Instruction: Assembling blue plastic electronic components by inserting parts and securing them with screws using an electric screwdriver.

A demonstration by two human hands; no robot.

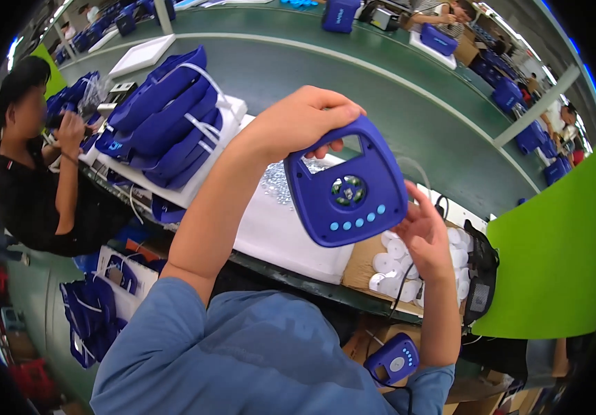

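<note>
A blue plastic housing (322,218) is raised in front of me, with a handle opening, a round grille and a row of light-blue dots. My left hand (312,121) is closed around its handle at the top, fingertips showing through the opening. At the lower right edge, my right hand (426,235) grips the housing, its fingers partly hidden behind it. A thin pale cable (416,169) curves up beside the right hand. Below the housing lies a white mat (281,242), with a pile of small shiny metal parts (277,181) on it.
Stacked blue housings (166,124) stand on the bench at left, near a person in black (24,173). An open cardboard box (364,263) of white discs (398,266) sits at right, beside a black bag (481,277) and a green panel (547,256). Another blue unit (393,360) is low at right.
</note>
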